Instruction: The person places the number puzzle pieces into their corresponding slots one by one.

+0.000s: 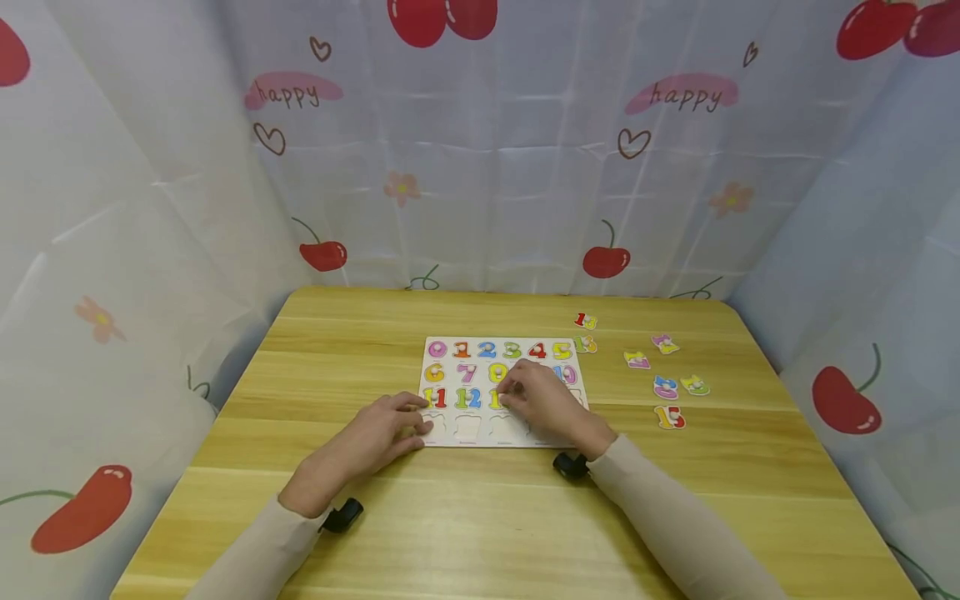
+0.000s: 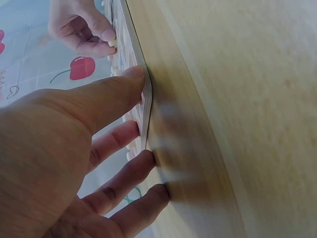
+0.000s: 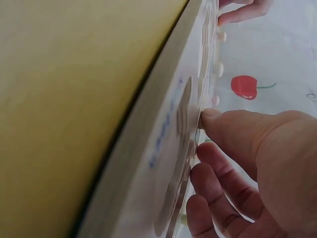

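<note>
A white number puzzle board (image 1: 483,413) lies on the table, with colourful knobbed number pieces in its upper rows and bare recesses in its front row. My left hand (image 1: 382,429) rests its fingers, loosely spread, along the board's left edge; the thumb (image 2: 116,96) lies on the rim in the left wrist view. With thumb and fingertips, my right hand (image 1: 543,398) pinches the knob of a yellow number piece (image 1: 493,401) at the third row, right of the green and blue 12 (image 1: 468,398). The hand covers most of that piece and some neighbouring spots.
Right of the board lie several loose number pieces, among them a red and yellow 15 (image 1: 670,417), a blue and pink piece (image 1: 665,387) and a green and yellow one (image 1: 695,384). A cherry-print curtain (image 1: 510,208) surrounds the wooden table (image 1: 480,517).
</note>
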Motion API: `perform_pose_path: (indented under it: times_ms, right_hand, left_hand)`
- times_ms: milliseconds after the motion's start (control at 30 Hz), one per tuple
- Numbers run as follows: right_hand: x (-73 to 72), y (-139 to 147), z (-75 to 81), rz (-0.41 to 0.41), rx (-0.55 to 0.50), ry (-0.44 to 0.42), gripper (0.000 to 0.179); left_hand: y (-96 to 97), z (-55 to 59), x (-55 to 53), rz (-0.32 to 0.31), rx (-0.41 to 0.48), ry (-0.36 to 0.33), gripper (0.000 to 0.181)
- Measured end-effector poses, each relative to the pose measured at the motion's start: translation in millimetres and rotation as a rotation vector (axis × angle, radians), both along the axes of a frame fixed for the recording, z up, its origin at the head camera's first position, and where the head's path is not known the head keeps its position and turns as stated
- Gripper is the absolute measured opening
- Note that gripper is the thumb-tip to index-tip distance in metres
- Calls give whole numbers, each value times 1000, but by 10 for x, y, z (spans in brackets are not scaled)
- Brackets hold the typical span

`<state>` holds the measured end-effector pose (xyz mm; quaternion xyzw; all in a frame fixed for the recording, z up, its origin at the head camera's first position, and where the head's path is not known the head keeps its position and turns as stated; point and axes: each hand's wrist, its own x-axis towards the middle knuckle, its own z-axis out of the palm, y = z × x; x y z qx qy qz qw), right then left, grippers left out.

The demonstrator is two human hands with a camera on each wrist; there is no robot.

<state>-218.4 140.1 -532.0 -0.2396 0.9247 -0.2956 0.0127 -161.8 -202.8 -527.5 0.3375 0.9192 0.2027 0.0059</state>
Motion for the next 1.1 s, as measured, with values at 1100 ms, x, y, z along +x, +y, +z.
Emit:
perform_pose_path:
  times_ms: [1100]
  right_hand:
    - [208,1206,94,-270,3,46,27]
  left_hand:
    - [4,6,26,17,3,-18,18]
